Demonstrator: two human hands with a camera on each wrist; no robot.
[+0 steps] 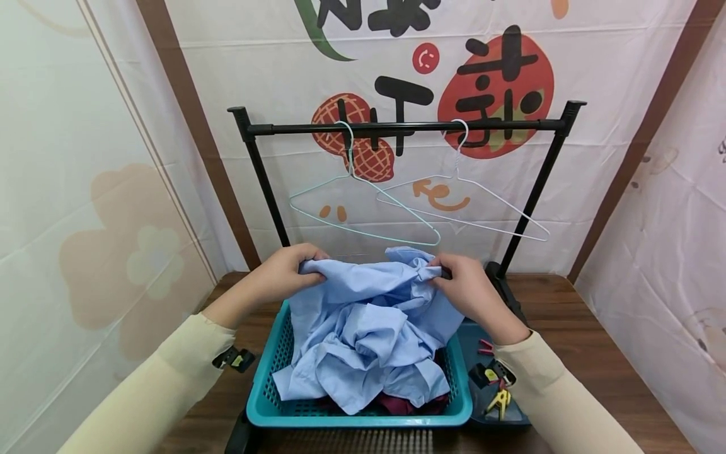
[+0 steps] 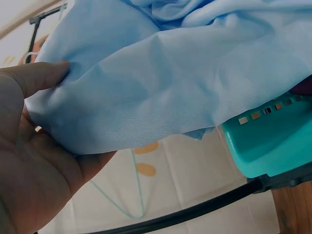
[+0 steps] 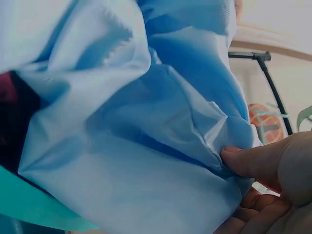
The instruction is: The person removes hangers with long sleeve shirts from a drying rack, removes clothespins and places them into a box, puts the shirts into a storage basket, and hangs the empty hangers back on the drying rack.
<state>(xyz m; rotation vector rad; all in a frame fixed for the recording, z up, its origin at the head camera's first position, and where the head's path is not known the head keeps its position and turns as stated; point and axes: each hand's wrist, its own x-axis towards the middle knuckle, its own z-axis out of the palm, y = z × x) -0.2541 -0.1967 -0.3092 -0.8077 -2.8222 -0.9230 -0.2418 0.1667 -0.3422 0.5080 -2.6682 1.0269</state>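
A crumpled light blue shirt (image 1: pixel 368 334) hangs in folds over a teal basket (image 1: pixel 266 413), its lower part lying inside. My left hand (image 1: pixel 289 271) pinches the shirt's upper left edge between thumb and fingers. In the left wrist view the thumb of my left hand (image 2: pixel 39 141) lies over the cloth with the fingers behind it. At the upper right, beside a bunched, raised fold, my right hand (image 1: pixel 467 287) grips the same shirt. The right wrist view shows my right hand (image 3: pixel 273 180) with its thumb pressed on gathered cloth. Folds hide much of the shirt's shape.
Behind the basket stands a black clothes rack (image 1: pixel 397 127), with a mint green hanger (image 1: pixel 363 236) and a white hanger (image 1: pixel 488 225) on its bar. Dark red cloth (image 1: pixel 397 405) shows under the shirt. A dark tray (image 1: pixel 479 403) holding a yellow clip (image 1: pixel 500 401) sits right of the basket.
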